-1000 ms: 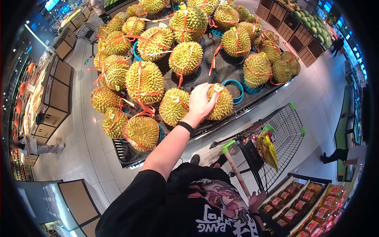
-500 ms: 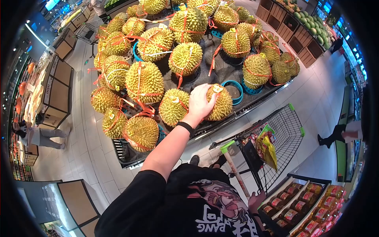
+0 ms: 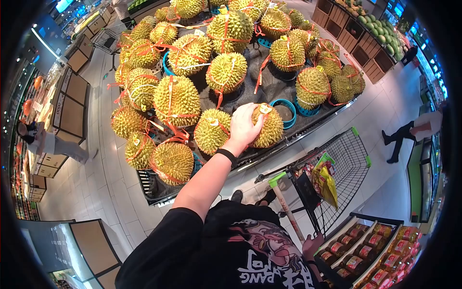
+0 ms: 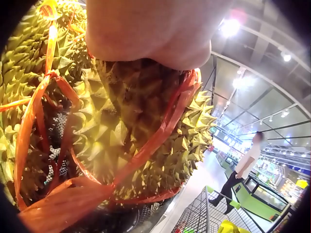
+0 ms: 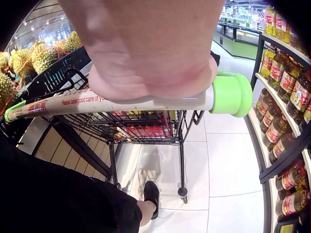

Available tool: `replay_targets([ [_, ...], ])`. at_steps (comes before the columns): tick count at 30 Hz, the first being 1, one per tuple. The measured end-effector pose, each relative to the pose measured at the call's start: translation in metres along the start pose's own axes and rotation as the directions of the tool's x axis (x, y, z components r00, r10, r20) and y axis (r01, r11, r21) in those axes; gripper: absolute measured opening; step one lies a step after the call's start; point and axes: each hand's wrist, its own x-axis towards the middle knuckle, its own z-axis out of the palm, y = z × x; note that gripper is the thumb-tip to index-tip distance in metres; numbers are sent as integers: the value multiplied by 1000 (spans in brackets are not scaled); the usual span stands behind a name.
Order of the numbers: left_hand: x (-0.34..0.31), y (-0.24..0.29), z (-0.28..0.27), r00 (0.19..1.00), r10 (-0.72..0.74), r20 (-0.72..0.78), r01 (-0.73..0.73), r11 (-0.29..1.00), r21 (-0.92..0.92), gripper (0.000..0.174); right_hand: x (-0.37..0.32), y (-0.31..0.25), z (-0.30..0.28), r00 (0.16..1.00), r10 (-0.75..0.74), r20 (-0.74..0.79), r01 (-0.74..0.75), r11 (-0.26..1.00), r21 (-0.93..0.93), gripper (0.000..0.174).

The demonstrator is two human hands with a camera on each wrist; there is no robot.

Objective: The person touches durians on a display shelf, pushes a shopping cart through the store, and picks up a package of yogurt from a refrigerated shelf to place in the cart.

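Note:
My left hand (image 3: 244,124) holds a spiky yellow-green durian (image 3: 270,129) at the front edge of the display, thumb beside the yellow tag at its top. Close up in the left wrist view, red plastic ribbon wraps this durian (image 4: 138,126), and the heel of my hand lies over its top. Another durian (image 3: 211,130) sits just left of my hand. Low on the right, my right hand (image 3: 313,244) grips the shopping cart's handle (image 3: 288,209). In the right wrist view the heel of that hand covers the handle (image 5: 48,107) near its green end cap; the fingers are hidden.
Several ribbon-tied durians (image 3: 176,100) fill the dark-matted display, some on blue rings (image 3: 285,111). The cart basket (image 3: 344,164) holds a yellow bag (image 3: 327,185). Shelved oil bottles (image 3: 353,262) stand to the right. One passer-by (image 3: 416,127) walks at right, another (image 3: 53,144) at left.
The passer-by on the right has come further into view, and the one on the left has shifted along the aisle. Both my hands stay where they were, and the durians have not moved.

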Motion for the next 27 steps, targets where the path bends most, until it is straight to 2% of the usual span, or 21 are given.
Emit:
replay_targets([
  [27, -1, 0, 0, 999, -35, 22, 35, 999, 21, 38, -1, 3, 3, 1000, -8, -22, 7, 1000, -9, 62],
])
